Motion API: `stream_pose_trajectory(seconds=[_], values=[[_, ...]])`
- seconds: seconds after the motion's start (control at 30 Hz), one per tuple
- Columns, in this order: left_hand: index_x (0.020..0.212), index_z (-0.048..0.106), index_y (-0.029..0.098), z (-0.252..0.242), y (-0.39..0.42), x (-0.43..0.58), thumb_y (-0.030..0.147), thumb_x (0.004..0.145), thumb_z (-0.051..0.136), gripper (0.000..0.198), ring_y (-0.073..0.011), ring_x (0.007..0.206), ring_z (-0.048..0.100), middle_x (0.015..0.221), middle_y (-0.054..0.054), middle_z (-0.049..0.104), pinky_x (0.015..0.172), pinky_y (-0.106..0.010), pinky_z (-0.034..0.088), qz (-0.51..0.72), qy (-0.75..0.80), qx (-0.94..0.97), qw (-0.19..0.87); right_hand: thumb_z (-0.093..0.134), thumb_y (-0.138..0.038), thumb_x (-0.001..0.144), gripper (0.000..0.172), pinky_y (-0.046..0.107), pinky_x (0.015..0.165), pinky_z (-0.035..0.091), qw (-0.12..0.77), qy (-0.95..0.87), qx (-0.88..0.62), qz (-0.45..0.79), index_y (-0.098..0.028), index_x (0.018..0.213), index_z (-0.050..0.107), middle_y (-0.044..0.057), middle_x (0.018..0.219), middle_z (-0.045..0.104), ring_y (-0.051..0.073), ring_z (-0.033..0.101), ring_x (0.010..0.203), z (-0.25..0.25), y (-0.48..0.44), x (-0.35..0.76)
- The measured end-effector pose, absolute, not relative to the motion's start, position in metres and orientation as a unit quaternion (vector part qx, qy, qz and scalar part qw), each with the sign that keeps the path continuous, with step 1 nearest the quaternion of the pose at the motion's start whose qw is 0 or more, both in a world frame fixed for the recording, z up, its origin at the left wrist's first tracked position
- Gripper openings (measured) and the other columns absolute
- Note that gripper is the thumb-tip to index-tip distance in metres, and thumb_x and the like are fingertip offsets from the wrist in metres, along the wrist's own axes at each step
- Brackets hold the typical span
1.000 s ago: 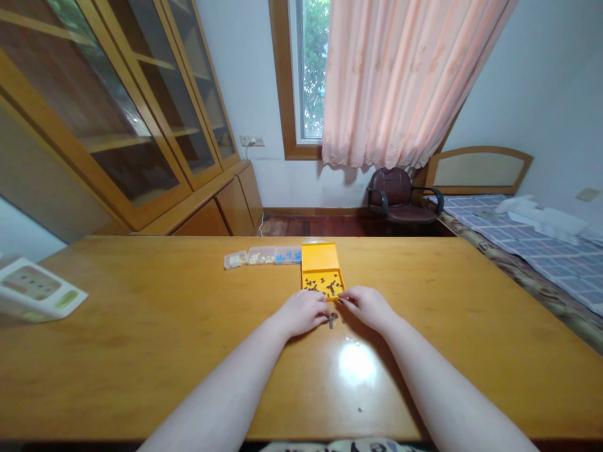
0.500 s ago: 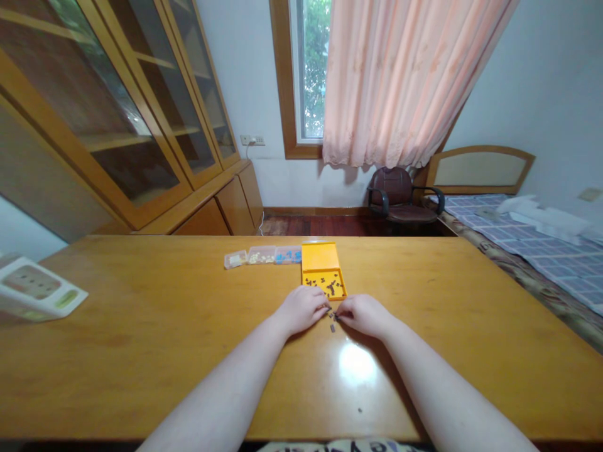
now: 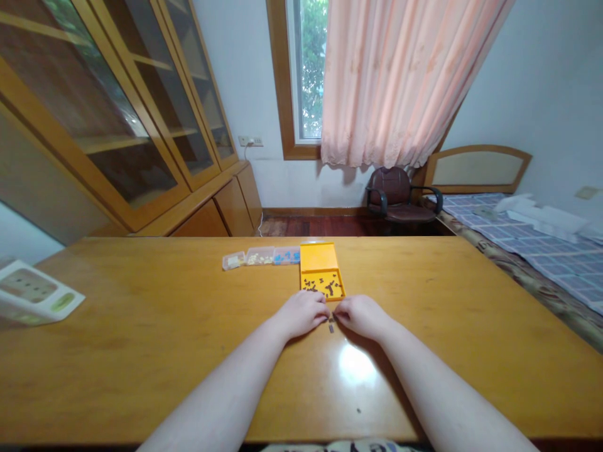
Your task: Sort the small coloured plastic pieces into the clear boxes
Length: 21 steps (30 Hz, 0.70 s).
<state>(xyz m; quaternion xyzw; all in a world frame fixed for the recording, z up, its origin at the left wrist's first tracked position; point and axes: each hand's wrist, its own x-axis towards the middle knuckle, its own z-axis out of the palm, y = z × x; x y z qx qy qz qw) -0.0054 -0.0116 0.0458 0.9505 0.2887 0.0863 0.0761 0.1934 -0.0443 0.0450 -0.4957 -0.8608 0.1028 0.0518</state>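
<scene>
Just in front of an open yellow box (image 3: 318, 257), my left hand (image 3: 305, 312) rests low over the table with its fingertips pinched together. My right hand (image 3: 360, 316) faces it from the right, its thumb and forefinger also closed by the same spot. What either pinch holds is too small and hidden to name. Between the fingertips lie small dark pieces (image 3: 331, 328) on the wood. Several more dark brown pieces (image 3: 330, 288) are scattered in the near half of the yellow box, which my left hand partly covers.
Clear plastic boxes stand left of the yellow one: one with blue pieces (image 3: 287, 255), one with cream pieces (image 3: 260, 256), and a smaller box (image 3: 234, 260). A tiny dark bit (image 3: 358, 410) lies near the table's front edge. A white container (image 3: 38, 292) is at far left.
My left hand's fingertips have come slightly down and nearer the small pieces on the table. My right hand has barely moved. The whole view has shifted a little.
</scene>
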Motion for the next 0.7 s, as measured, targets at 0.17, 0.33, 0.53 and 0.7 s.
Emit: stream_pose_trajectory(seconds=[0.17, 0.33, 0.53, 0.7], values=[[0.088, 0.067, 0.026, 0.047, -0.012, -0.005, 0.028, 0.082, 0.057, 0.012, -0.0145, 0.081, 0.057, 0.085, -0.001, 0.061, 0.075, -0.025, 0.043, 0.083, 0.292, 0.949, 0.083, 0.048, -0.028, 0.084, 0.024, 0.023, 0.064, 0.040, 0.081, -0.848, -0.514, 0.101, -0.022, 0.079, 0.071, 0.004, 0.078, 0.071, 0.015, 0.062, 0.069, 0.042, -0.043, 0.196], [0.093, 0.068, 0.030, 0.051, -0.015, -0.004, 0.030, 0.082, 0.057, 0.015, -0.0148, 0.082, 0.058, 0.089, 0.000, 0.063, 0.074, -0.025, 0.043, 0.084, 0.263, 0.956, 0.101, 0.047, -0.030, 0.087, 0.025, 0.024, 0.072, 0.043, 0.203, -0.777, -0.588, 0.097, -0.021, 0.092, 0.070, 0.006, 0.090, 0.071, 0.016, 0.062, 0.080, 0.041, -0.036, 0.204], [0.091, 0.070, 0.030, 0.047, -0.014, -0.005, 0.027, 0.082, 0.056, 0.017, -0.0148, 0.081, 0.059, 0.087, 0.000, 0.064, 0.074, -0.025, 0.044, 0.082, 0.259, 0.956, 0.109, 0.048, -0.031, 0.087, 0.025, 0.024, 0.070, 0.043, 0.161, -0.796, -0.566, 0.140, -0.023, 0.095, 0.070, 0.004, 0.092, 0.071, 0.017, 0.064, 0.081, 0.043, -0.037, 0.204], [0.088, 0.069, 0.027, 0.048, -0.012, -0.005, 0.025, 0.082, 0.057, 0.014, -0.0155, 0.082, 0.060, 0.086, -0.001, 0.065, 0.074, -0.025, 0.044, 0.076, 0.273, 0.954, 0.103, 0.049, -0.032, 0.086, 0.023, 0.023, 0.065, 0.040, 0.083, -0.841, -0.514, 0.147, -0.026, 0.086, 0.071, 0.002, 0.085, 0.072, 0.016, 0.063, 0.075, 0.043, -0.042, 0.196]])
